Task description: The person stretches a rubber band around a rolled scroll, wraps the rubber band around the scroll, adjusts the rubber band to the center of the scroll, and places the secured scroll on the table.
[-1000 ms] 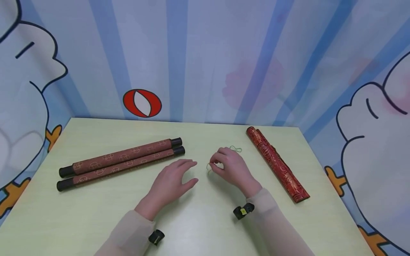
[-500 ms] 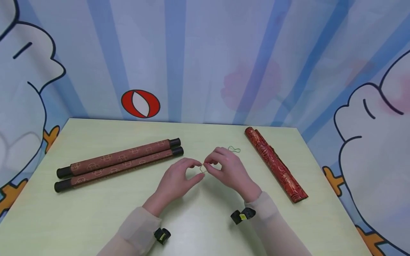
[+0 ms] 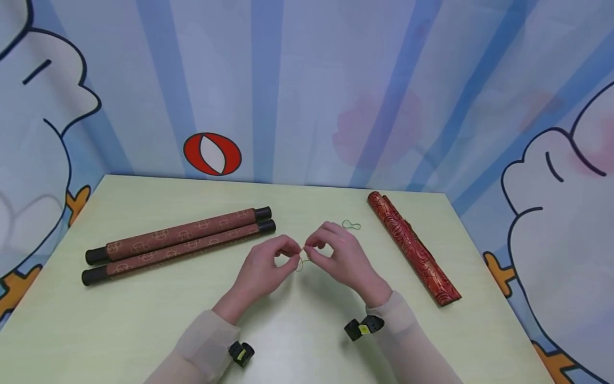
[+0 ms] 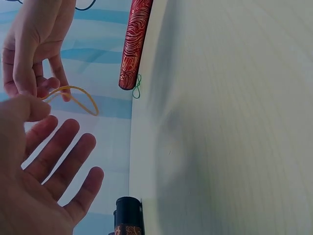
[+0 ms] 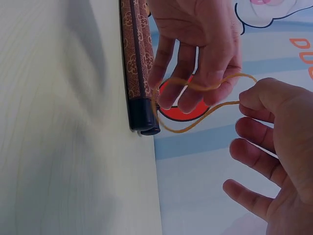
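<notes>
A thin yellow rubber band hangs between the two hands, raised over the table. My right hand pinches one end of it between thumb and index finger, the other fingers loosely spread. Close by on the left, my left hand pinches the band with thumb and index finger, fingertips almost meeting the right hand's. Part of the loop dangles below the fingertips in the head view. On the table behind the right hand lies a green rubber band, twisted into a figure eight.
Two brown patterned rolls with black end caps, the rear roll and the front roll, lie side by side at left. A red patterned roll lies slanted at right. A printed curtain hangs behind the pale table.
My left hand has moved right to meet the right hand and now pinches the yellow rubber band. The right hand has shifted slightly left. The rolls and the green band stay put.
</notes>
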`<act>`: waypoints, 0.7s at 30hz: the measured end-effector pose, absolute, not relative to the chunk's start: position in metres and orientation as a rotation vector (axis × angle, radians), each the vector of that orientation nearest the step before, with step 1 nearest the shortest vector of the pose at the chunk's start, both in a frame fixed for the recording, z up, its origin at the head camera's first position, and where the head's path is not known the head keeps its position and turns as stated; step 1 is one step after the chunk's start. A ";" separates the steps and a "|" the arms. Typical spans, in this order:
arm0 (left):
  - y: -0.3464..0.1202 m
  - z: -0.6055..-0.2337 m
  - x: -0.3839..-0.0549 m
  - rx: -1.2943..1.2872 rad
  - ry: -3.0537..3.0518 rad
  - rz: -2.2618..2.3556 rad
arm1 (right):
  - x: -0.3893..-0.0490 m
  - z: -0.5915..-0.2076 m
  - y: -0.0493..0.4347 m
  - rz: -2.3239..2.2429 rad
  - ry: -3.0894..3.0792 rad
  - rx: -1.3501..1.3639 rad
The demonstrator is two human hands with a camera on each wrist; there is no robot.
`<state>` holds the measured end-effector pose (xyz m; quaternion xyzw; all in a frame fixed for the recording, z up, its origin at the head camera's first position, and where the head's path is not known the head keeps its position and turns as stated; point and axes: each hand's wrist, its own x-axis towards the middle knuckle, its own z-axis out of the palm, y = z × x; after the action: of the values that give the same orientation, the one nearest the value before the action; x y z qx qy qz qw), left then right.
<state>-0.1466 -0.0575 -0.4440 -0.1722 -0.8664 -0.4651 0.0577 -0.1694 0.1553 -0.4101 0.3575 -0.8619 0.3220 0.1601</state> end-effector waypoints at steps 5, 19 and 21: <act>-0.057 -0.442 -0.144 -0.575 -2.625 -1.481 | -0.169 -0.409 0.155 0.921 -2.459 1.023; -0.053 -0.440 -0.141 -0.556 -2.559 -1.469 | -0.169 -0.410 0.157 0.951 -2.443 0.998; -0.055 -0.440 -0.141 -0.532 -2.556 -1.458 | -0.169 -0.411 0.158 0.972 -2.451 0.975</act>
<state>-0.1408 -0.0547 -0.4397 -0.1773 -0.8523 -0.4861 0.0759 -0.1692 0.1579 -0.4112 0.3421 -0.8600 0.3410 0.1643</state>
